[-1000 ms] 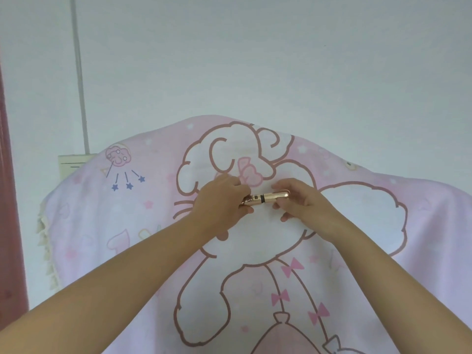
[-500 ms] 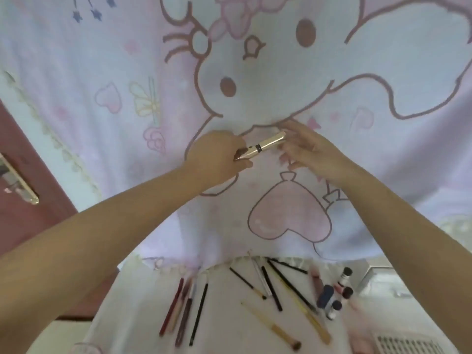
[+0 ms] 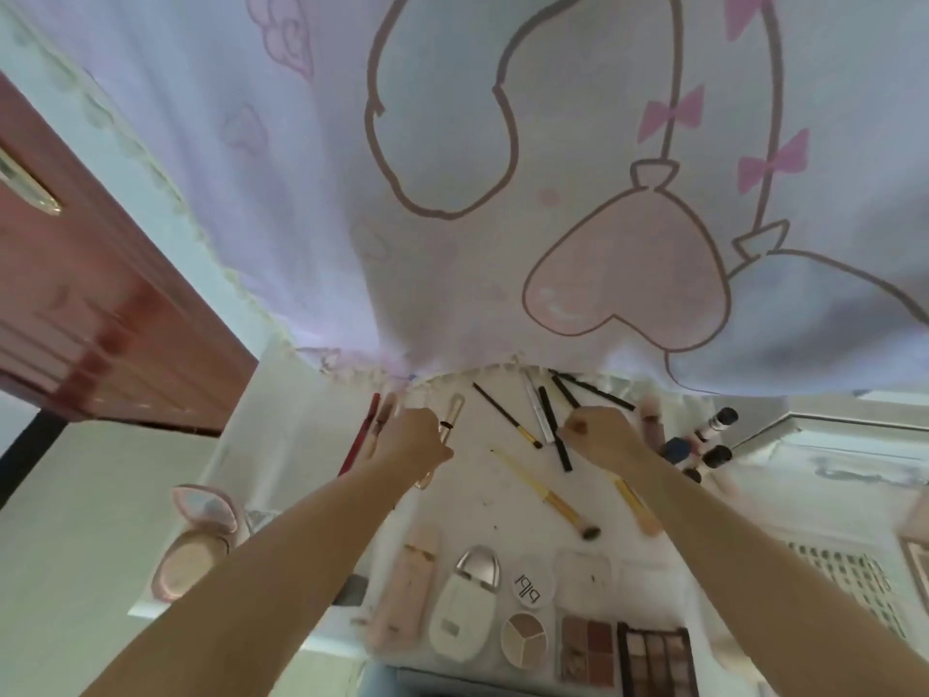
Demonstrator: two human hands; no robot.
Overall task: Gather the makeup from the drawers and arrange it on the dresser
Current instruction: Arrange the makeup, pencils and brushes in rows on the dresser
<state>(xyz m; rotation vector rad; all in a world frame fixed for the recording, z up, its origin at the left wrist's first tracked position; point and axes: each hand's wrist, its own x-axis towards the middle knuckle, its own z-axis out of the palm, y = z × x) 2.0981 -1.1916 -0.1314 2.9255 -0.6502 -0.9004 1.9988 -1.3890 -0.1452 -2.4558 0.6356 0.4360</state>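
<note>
Over the white dresser top (image 3: 477, 500), left hand (image 3: 414, 440) grips a slim rose-gold makeup tube with a black band (image 3: 450, 420), tip toward the pink cartoon-print cloth (image 3: 502, 244). Right hand (image 3: 595, 435) curled, hold unclear. Black pencils (image 3: 553, 430) just beside; eyeshadow palettes (image 3: 653, 656) near front edge.

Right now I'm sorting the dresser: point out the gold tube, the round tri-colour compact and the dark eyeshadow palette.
gold tube (image 3: 451, 414): head view, upper barrel.
round tri-colour compact (image 3: 524, 637): head view, pan centre.
dark eyeshadow palette (image 3: 656, 659): head view, middle pans.
</note>
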